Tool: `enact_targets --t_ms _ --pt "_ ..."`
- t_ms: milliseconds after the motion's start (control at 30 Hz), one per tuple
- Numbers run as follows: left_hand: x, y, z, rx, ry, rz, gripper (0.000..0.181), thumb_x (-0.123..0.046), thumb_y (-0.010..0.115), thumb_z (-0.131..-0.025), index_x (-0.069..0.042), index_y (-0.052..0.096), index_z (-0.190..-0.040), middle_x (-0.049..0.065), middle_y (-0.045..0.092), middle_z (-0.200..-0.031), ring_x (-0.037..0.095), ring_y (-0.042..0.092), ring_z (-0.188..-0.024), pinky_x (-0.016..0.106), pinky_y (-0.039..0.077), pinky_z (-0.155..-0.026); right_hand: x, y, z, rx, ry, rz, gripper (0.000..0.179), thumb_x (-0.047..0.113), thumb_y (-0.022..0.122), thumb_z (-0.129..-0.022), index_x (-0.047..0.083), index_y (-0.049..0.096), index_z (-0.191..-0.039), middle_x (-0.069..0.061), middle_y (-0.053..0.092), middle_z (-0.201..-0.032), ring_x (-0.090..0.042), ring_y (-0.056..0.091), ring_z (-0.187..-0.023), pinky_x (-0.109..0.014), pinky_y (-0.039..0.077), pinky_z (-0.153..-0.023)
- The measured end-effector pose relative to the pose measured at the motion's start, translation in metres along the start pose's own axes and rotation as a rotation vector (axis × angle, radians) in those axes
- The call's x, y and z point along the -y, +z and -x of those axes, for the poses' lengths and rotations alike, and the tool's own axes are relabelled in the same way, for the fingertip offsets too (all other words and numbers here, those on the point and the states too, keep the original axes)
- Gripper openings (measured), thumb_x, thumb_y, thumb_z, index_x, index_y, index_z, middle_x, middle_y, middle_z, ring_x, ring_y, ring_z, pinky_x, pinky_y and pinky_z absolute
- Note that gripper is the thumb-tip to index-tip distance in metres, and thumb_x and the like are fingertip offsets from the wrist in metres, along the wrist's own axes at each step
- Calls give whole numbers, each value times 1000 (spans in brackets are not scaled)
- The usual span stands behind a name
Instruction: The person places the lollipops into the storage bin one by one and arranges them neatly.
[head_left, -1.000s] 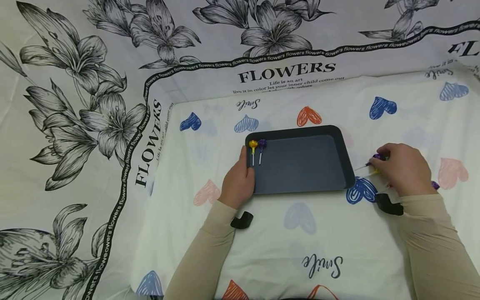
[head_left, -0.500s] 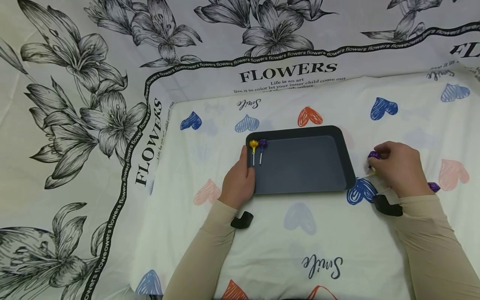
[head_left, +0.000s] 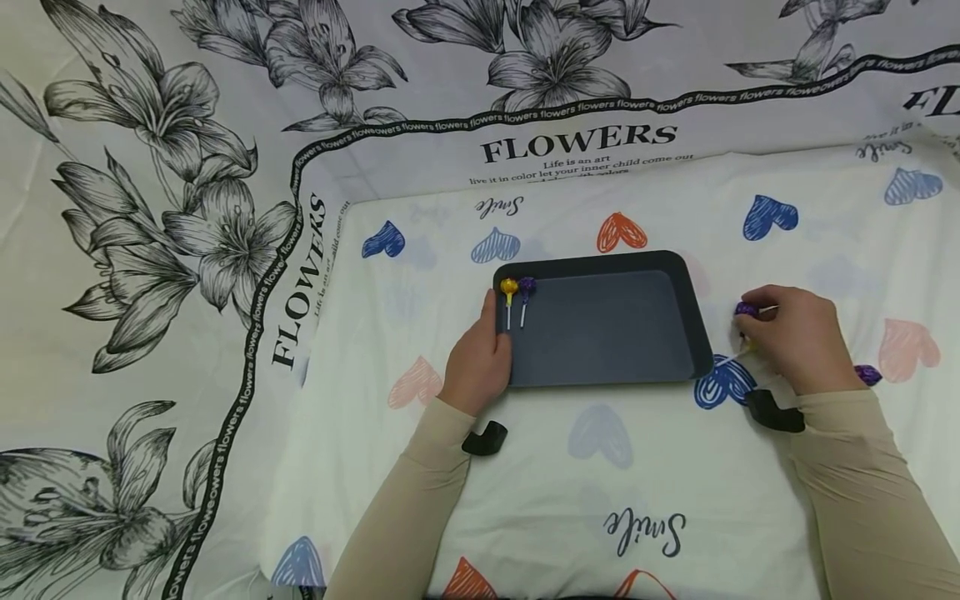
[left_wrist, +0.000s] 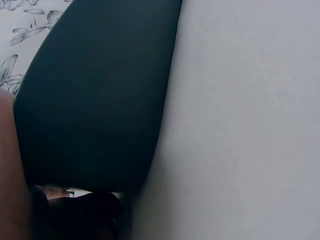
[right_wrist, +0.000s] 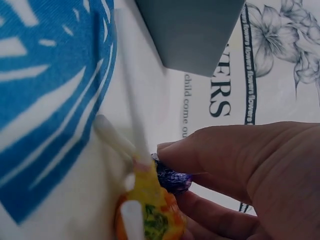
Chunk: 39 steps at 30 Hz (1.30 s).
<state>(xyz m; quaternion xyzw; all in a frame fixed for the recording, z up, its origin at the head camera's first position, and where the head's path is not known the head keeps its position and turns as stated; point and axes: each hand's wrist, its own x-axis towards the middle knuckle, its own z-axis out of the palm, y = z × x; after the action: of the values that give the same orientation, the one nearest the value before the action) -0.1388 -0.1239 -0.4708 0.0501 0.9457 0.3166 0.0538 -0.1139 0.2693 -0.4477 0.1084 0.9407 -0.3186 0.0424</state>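
My left hand grips the left side of a dark grey baking tray, its thumb over the rim. A yellow lollipop and a purple lollipop lie side by side in the tray's far left corner, sticks toward me. Right of the tray, my right hand pinches another purple-wrapped lollipop between thumb and fingers. Close under those fingers is a yellow-orange lollipop, its white stick pointing toward the tray. The left wrist view shows mostly the tray's dark outer side.
Another purple wrapper shows beside the right wrist, partly hidden by it. A white cloth printed with hearts lies under everything, over a flower-patterned sheet. A black wrist mount sits under the right cuff.
My right hand has shifted slightly left, and the purple lollipop in it has turned, its head now at the fingertips' left. The left hand and tray have stayed in place.
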Motion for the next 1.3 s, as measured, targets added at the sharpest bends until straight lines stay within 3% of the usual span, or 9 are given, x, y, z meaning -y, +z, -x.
enact_targets --t_ms 67,167,300,467,567,800,1033,1300 --pt "1 0 0 2 -2 2 69 -22 39 -106 -12 16 -170 16 50 -159 31 65 -115 49 52 -101 0 0 -1 -1 -2 -1 42 16 64 -99 -11 62 -132 -38 63 -124 -50 60 -107 -60 53 -87" --pt "1 1 0 2 1 4 69 -21 40 -106 -12 16 -170 15 49 -160 30 65 -116 49 52 -101 1 0 -3 -24 -8 0 43 17 65 -99 -11 63 -132 -37 64 -122 -48 62 -104 -43 56 -74" --pt "0 1 -1 1 5 -3 69 -20 41 -106 -11 16 -170 17 55 -155 30 64 -102 46 54 -91 3 -1 -4 -64 0 -13 43 17 64 -98 -10 64 -131 -36 66 -121 -47 63 -102 -21 46 -59" --pt "-2 -1 -2 3 20 -7 69 -20 41 -106 -9 16 -169 18 58 -150 29 61 -92 44 51 -82 7 -5 1 -92 -11 -40 45 24 63 -101 -8 64 -133 -35 66 -122 -45 62 -101 -28 49 -49" --pt "-2 -2 -3 10 19 -4 69 -20 41 -106 -9 16 -169 17 54 -155 29 62 -97 46 52 -86 10 -7 3 -94 -15 -56 48 29 63 -102 -6 64 -135 -34 65 -122 -43 59 -102 -35 50 -45" --pt "1 -2 -1 5 18 -16 69 -20 41 -106 -9 16 -169 19 62 -145 28 62 -92 45 52 -82 18 -10 5 -97 -35 -67 52 38 64 -102 -3 66 -134 -32 65 -120 -39 54 -104 -30 49 -47" --pt "-1 -4 0 15 5 -12 69 -22 41 -107 -10 15 -170 17 56 -154 28 62 -99 46 53 -89 31 -20 4 -110 -46 -73 54 44 65 -101 1 68 -133 -31 69 -120 -31 57 -100 -25 49 -52" --pt "0 -4 0 25 -2 -18 69 -22 41 -107 -11 14 -170 17 59 -151 27 62 -96 44 52 -86 53 -22 0 -117 -69 -74 53 44 69 -99 0 71 -128 -30 71 -118 -25 58 -95 -23 47 -56"
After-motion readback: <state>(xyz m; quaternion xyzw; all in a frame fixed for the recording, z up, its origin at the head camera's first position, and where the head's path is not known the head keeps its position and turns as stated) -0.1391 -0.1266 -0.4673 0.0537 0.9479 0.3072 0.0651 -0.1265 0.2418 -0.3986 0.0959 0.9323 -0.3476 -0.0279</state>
